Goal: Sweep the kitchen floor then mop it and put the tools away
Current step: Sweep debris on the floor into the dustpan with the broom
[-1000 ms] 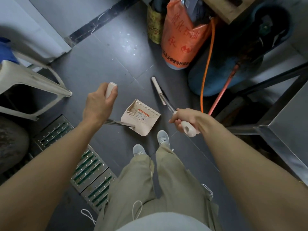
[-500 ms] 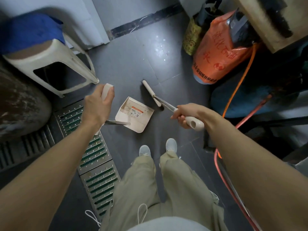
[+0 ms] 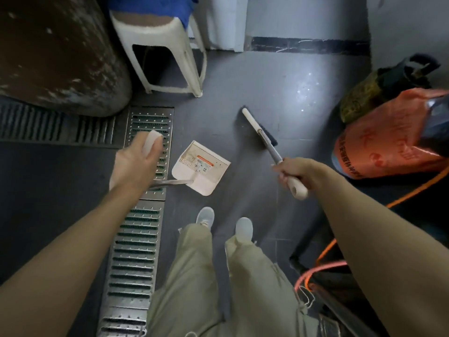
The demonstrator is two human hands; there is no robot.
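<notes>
My left hand [image 3: 134,164] is shut on the cream top of the dustpan handle, whose metal shaft runs down to the white dustpan [image 3: 201,167] resting on the dark grey floor ahead of my shoes. My right hand [image 3: 295,170] grips the cream end of the broom handle. The broom [image 3: 258,128] slants up and left from that hand, its white bar and dark bristles touching the floor to the right of and beyond the dustpan. Dustpan and broom head are apart.
A metal floor drain grate [image 3: 136,239] runs along my left. A white plastic stool [image 3: 160,52] with a blue cloth stands ahead, next to a large dark drum [image 3: 56,52]. At right are an orange bag [image 3: 388,142], an orange hose [image 3: 323,261] and a dark frame.
The view has swung left, so the stool and drum now fill the upper left. The broom head has moved away from the dustpan to the right. Both hands keep their grips.
</notes>
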